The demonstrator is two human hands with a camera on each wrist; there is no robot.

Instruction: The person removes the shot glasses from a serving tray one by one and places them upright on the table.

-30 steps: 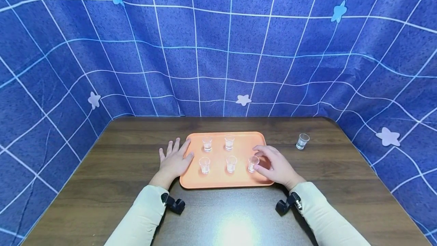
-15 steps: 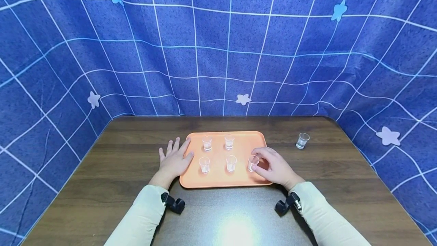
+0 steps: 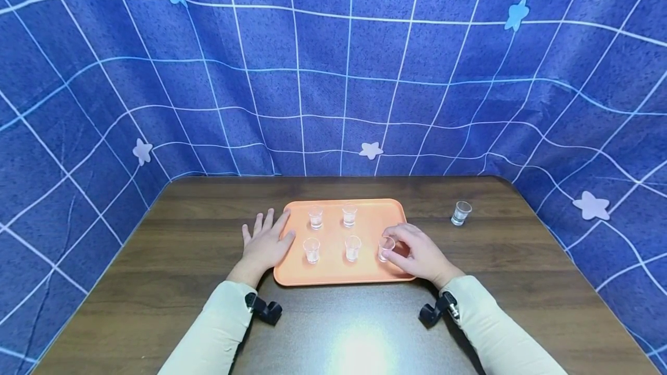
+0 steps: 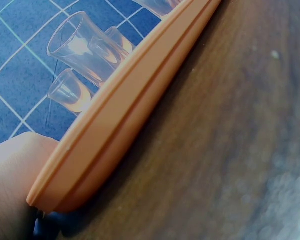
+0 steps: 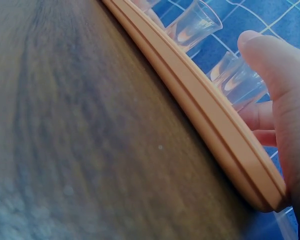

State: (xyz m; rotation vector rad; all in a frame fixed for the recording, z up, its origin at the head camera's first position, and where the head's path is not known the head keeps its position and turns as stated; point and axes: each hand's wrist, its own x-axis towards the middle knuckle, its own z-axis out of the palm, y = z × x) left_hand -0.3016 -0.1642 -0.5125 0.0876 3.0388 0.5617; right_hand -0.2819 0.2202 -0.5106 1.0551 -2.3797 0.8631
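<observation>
An orange tray lies on the table with several small clear shot glasses standing on it in two rows. My left hand is spread flat at the tray's left edge, thumb over the rim and fingers straight. At the tray's right end, my right hand curls its thumb and fingers round the front right shot glass, which stands upright. In the right wrist view, the thumb is on the near side of that glass, with other fingers behind it. The front middle shot glass is just left of it.
One more shot glass stands apart on the dark wooden table, right of the tray. Two glasses, one a shot glass, form the back row. A blue curtain with a white grid hangs behind the table.
The right hand's fingers have shifted slightly left around the front right shot glass. The left hand, the tray and the other glasses keep their places.
</observation>
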